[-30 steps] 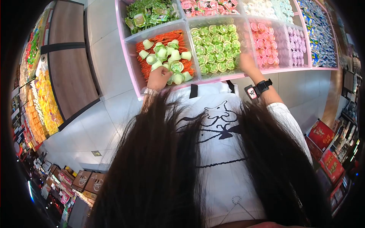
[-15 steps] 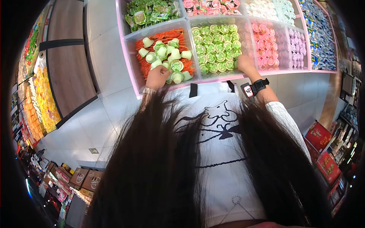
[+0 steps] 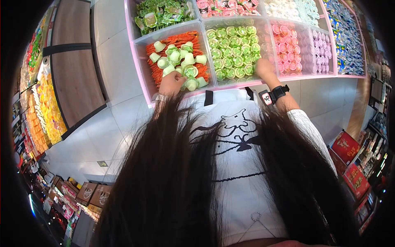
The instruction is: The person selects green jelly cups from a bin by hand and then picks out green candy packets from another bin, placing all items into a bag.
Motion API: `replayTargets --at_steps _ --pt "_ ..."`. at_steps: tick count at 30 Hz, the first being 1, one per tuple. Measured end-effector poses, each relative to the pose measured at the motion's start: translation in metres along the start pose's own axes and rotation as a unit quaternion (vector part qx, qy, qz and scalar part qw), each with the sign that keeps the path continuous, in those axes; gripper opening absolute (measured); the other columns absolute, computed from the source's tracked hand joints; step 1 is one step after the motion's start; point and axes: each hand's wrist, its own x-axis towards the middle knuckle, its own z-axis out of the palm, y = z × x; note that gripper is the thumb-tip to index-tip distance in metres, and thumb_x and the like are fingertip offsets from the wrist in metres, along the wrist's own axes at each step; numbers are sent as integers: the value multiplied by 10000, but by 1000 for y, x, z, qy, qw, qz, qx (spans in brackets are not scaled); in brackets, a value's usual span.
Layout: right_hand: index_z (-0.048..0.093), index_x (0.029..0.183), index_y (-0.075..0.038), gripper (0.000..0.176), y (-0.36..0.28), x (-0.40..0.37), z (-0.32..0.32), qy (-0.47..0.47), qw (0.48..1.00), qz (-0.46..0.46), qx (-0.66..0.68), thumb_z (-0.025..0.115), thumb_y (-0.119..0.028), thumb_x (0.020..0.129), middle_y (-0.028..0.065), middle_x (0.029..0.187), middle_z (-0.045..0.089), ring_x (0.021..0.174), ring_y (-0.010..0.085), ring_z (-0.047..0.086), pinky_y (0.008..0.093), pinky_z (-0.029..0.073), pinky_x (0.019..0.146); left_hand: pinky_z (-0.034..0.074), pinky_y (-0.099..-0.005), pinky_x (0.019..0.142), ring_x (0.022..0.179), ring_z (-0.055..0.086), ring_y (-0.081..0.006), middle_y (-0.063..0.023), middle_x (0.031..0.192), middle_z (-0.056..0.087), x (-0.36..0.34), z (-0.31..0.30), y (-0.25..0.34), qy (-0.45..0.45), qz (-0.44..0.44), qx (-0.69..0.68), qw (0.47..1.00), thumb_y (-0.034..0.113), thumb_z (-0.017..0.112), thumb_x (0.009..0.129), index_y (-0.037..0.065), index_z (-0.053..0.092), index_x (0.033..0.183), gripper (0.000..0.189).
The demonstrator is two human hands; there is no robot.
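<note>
Seemingly handling stage: pale-green plastic cups (image 3: 189, 59) loose on orange-red packets (image 3: 181, 39) in clear-walled compartment (image 3: 143, 59); green-lidded cups (image 3: 236, 52) rowed alongside. Left hand (image 3: 171, 83) curled at loose cups, right hand (image 3: 266, 70) by rows; grips untellable. Next move probably needs light pinch.

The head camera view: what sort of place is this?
Probably a sweet or snack shop: small lidded green cups stand in rows in a pink-edged, divided display, and many blue-wrapped packets lie heaped to the right.
</note>
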Motion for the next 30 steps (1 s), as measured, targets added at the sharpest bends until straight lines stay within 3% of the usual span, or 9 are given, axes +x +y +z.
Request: replayTargets --at_steps 4,7,16,19,25,28,30 --pt "605 837 -16 201 6 4 7 9 1000 -3 7 499 -118 702 174 899 585 838 303 573 390 464 675 428 -320 626 657 554 -242 -132 698 569 1 5 3 -9 -7 12 1000 272 608 684 -13 561 808 314" --pt "603 829 -14 202 5 0 3 21 1000 -16 10 497 -129 702 180 890 585 830 303 574 396 463 674 419 -272 643 700 547 -182 -112 741 581 1 2 6 -22 -26 14 999 284 617 682 -11 571 821 329" --pt "587 824 5 204 12 -1 0 21 997 -38 57 494 -100 676 217 830 576 795 333 569 411 452 673 418 -275 641 693 549 -194 -116 738 581 0 4 7 -25 -19 14 999 287 620 677 -8 574 819 331" --pt "579 813 26 208 26 6 8 81 992 -49 78 497 -87 658 222 793 572 764 343 569 417 447 662 425 -316 616 649 550 -239 -140 684 561 -1 10 10 -11 3 6 1000 258 608 679 -21 557 803 309" --pt "596 811 15 203 28 0 -1 8 998 -58 0 467 -88 693 222 879 570 812 333 566 388 455 701 425 -317 617 650 551 -238 -140 685 562 0 15 13 -12 2 -1 1000 260 610 679 -23 556 802 313" --pt "596 757 17 222 28 14 20 48 996 -71 17 565 -161 628 204 788 583 748 324 575 385 457 667 422 -282 632 685 553 -194 -111 730 582 0 10 18 -24 -19 14 999 281 617 682 -3 575 816 317" --pt "598 764 17 226 29 20 27 37 998 -56 19 560 -163 632 200 804 586 758 321 576 382 459 675 423 -282 633 685 554 -195 -110 733 583 -1 10 19 -17 -23 19 999 281 618 681 -4 574 814 318"
